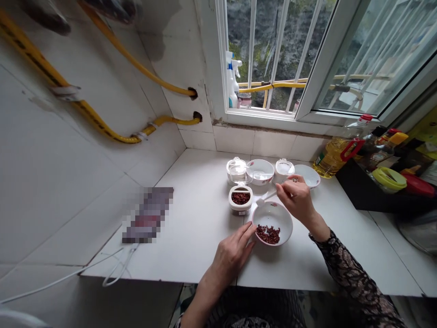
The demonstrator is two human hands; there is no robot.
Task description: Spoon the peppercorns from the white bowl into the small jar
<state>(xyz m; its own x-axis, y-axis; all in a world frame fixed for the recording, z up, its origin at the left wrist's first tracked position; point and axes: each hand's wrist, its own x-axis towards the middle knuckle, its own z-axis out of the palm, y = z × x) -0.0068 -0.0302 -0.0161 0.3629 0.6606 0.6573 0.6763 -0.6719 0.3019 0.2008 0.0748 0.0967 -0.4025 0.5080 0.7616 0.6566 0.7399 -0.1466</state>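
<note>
My left hand (232, 253) rests its fingertips on the rim of a white bowl (272, 223) and steadies it. Loose reddish peppercorns (268, 234) lie in the bottom of that bowl. My right hand (297, 199) holds a small white spoon (266, 197) by its handle, with the spoon's head just above the bowl's far rim. Beside the spoon stands a small square white container (241, 201) of the same peppercorns, its lid open. Behind it are two lidded glass-and-white condiment jars (236, 171) and a white bowl (260, 171).
A white tiled counter (201, 237) holds everything. A cooking oil bottle (336, 152) and a white dish (307, 175) stand at the back right, beside a black rack (355, 191) of bottles. Yellow gas hoses (102, 123) run along the left wall. A pixelated object (148, 214) and white cable (102, 273) lie left.
</note>
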